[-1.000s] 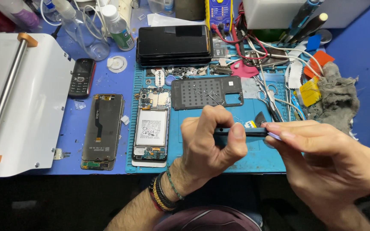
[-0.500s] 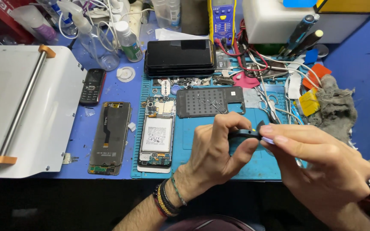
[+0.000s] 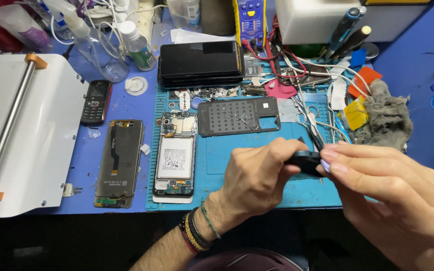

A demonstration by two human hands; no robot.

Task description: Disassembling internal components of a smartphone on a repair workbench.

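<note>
Black plastic, a small dark part (image 3: 305, 161), is being pinched between both hands just above the front edge of the teal work mat (image 3: 227, 165). The left hand (image 3: 257, 183) is closing thumb and forefinger on its near end, while the right hand (image 3: 388, 195) is gripping the other end with its fingertips (image 3: 335, 168) pressed together on it (most of the piece is hidden, so its exact kind cannot be told). By the look of it, the step in hand is working on this small part in mid-air, apart from the phone it likely belongs to.

Further out on the mat, an opened phone (image 3: 175, 153) is lying face down with its battery showing, and a dark back cover (image 3: 238, 116) is resting just beyond it. A detached screen panel (image 3: 119, 163) is lying to the left, on the blue table (image 3: 413, 65). Any next move is calling for a steady two-handed grip and gentle force, since the piece is small and could slip.
</note>
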